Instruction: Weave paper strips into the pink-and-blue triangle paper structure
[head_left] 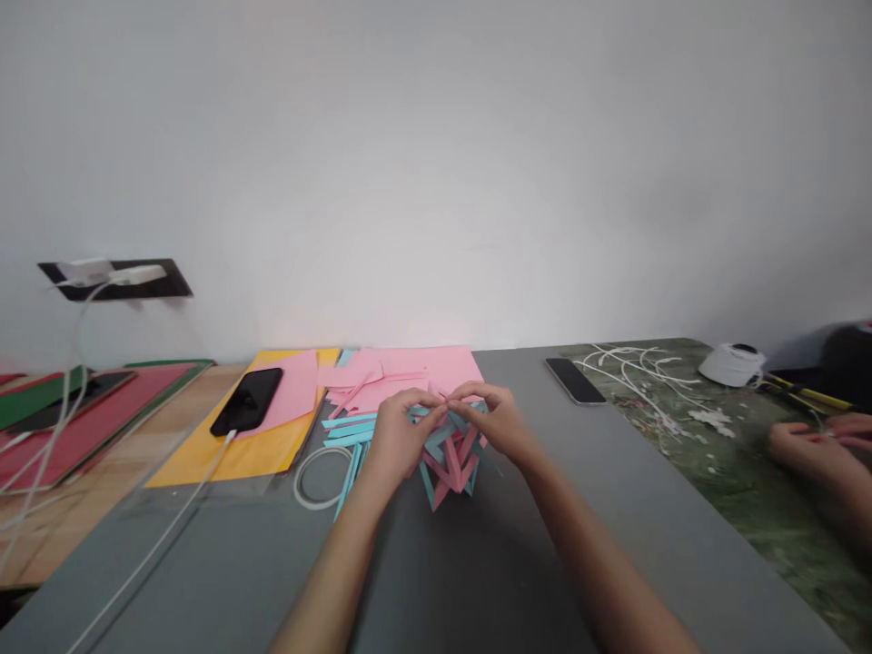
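Note:
In the middle of the grey table [518, 572] stands a pink and blue model [453, 465] made of folded paper strips. Both my hands meet at its top. My left hand [401, 427] pinches the upper tip from the left, thumb and forefinger closed on the folded paper. From the other side my right hand [490, 420] pinches the same spot, its fingertips almost touching the left ones. The fingers partly hide the top of the model. Just left of my left hand lie loose blue paper strips [351, 431] and a roll of tape [320, 479].
Pink paper sheets [436, 363] lie behind the model. A black phone [246, 401] with a white cable rests on a yellow folder [197, 459]. Another phone [574, 381] lies at the right. Beyond it are white strands [640, 368] and a co-worker's hands [817, 454].

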Tool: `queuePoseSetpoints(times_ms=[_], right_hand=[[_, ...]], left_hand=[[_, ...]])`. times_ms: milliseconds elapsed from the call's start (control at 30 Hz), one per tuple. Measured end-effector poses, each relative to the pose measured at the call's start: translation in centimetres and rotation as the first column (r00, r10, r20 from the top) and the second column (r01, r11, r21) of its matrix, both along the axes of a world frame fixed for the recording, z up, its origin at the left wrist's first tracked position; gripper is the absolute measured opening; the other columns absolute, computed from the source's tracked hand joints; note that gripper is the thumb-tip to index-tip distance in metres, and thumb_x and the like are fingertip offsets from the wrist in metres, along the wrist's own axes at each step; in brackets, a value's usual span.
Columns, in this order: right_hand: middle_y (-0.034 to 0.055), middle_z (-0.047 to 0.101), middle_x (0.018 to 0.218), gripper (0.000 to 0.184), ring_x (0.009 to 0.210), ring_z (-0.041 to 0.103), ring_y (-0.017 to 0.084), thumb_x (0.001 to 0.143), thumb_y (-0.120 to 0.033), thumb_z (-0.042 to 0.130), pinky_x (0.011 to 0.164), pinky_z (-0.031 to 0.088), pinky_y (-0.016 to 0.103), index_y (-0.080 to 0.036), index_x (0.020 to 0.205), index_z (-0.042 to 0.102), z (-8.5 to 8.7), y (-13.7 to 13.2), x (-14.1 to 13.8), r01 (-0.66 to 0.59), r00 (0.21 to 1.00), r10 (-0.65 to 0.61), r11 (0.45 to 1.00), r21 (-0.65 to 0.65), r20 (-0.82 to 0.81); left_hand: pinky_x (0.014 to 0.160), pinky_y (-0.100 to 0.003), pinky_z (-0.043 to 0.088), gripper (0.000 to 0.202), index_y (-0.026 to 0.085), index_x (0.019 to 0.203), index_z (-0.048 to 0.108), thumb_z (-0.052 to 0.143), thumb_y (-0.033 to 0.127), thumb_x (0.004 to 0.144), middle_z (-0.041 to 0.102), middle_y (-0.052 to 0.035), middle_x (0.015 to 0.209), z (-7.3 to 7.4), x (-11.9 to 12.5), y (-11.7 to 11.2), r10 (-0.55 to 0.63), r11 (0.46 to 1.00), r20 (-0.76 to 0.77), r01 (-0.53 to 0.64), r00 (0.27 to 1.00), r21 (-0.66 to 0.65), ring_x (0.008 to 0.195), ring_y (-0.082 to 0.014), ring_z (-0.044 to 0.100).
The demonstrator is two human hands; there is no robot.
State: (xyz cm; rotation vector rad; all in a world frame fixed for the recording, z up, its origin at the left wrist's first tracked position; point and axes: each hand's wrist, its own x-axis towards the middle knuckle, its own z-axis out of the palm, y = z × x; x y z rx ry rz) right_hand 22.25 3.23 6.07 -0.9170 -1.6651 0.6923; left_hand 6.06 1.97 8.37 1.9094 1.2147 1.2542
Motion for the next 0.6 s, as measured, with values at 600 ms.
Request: queuePoseSetpoints(times_ms=[600], right_hand=[[0.0006,0.069,0.077,0.01,0.082,0.06,0.018,0.074,-0.028,0.063,0.083,0.03,0.035,-0.022,0.067,0.065,1.1,-1.2,-0.3,0.269,0.901,-0.315,0.945,0.187,0.298]], left_hand=[[0.074,-0.033,0.044,0.006,0.02,0.074,0.069,0.064,0.023,0.072,0.071,-0.0035,0.08,0.0,-0.1,-0.6,0.19,0.98,-0.27,-0.167,0.944,0.106,0.081,-0.0201,0.062]])
